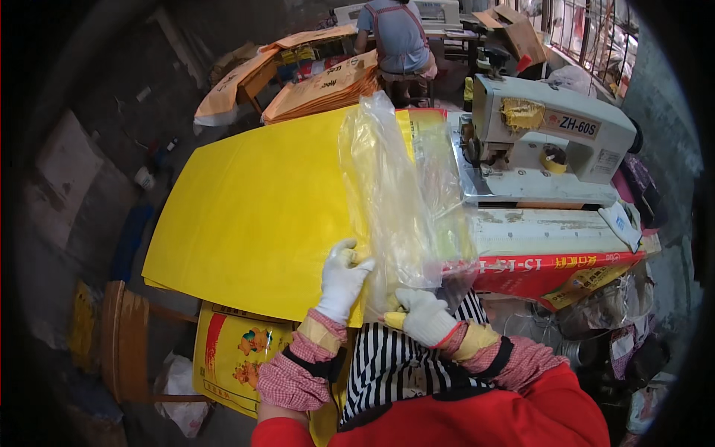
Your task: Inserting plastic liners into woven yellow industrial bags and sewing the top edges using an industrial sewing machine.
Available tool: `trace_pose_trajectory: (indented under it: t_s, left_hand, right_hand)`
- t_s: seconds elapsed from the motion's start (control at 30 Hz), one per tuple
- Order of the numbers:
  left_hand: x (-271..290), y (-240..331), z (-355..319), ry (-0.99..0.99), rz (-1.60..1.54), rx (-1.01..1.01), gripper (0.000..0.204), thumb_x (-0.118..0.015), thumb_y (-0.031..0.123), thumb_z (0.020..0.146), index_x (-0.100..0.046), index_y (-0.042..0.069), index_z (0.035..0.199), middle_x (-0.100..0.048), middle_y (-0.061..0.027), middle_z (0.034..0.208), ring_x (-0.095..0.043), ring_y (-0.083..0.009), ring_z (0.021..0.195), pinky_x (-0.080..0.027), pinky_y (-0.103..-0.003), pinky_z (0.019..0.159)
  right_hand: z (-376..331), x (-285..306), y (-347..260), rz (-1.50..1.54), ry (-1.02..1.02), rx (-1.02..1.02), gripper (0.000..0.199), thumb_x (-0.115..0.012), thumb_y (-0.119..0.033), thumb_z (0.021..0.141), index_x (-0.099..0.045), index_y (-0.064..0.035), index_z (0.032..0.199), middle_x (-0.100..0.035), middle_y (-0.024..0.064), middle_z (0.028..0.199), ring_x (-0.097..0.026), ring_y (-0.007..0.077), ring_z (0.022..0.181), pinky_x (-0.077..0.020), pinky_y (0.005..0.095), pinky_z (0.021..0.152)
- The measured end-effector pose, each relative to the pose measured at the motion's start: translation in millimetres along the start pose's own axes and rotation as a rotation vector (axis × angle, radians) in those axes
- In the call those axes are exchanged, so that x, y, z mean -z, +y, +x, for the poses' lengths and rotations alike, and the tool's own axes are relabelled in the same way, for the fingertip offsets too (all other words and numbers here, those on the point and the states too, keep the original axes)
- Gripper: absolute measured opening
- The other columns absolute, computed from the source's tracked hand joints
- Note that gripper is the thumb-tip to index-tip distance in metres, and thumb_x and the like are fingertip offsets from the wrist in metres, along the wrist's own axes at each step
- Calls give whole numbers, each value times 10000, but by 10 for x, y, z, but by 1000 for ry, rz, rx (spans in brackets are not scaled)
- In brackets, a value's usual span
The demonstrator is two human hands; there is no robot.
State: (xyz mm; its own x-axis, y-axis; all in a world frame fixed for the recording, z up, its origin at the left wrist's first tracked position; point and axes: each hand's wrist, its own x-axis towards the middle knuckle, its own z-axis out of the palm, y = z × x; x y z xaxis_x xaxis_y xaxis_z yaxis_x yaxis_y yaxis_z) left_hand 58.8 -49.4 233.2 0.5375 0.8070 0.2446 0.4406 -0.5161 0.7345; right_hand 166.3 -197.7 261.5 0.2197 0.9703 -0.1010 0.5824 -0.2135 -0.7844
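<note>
Head view, and the broad yellow sack [253, 212] lies across the work surface, a crinkled plastic sleeve [391, 194] along its right side. Left hand [344, 277], gloved, rests by that edge, thumb and fingers parted, perhaps to steady the sack. Over to the right hand [426, 316]: fingers bent at the sleeve's lower end (whether they pinch it, I can't tell). Both edges run close to the striped apron [410, 361], presumably for easy reach, with the sewing machine [551, 134] just beyond, on the right.
</note>
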Motion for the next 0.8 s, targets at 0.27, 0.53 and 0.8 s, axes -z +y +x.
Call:
trace_pose_trajectory:
  t_s: [0.27,0.53,0.8]
  left_hand:
    - [330,-116,-21,-125,-576,463,332,-627,253,794,-573,-46,928,-597,-131,881,-580,-202,759,-465,-281,697]
    - [-162,-67,35,79,337,-109,347,-650,304,738,-614,22,937,-535,-156,1056,-508,-255,909,-415,-338,806]
    - [1053,-48,25,258,121,-234,256,-528,162,861,-541,-32,1028,-568,-124,1042,-557,-181,917,-455,-301,810]
  right_hand:
    - [86,456,44,-562,-411,42,282,-541,-333,790,-604,-73,878,-608,153,822,-599,297,772,-472,369,641]
    - [1334,132,-6,-349,488,696,288,-506,-264,809,-593,-23,942,-603,165,910,-574,310,882,-443,389,797]
    - [1481,818,255,-793,407,167,122,-593,-160,656,-622,-44,680,-602,167,739,-585,321,769,-469,393,685]
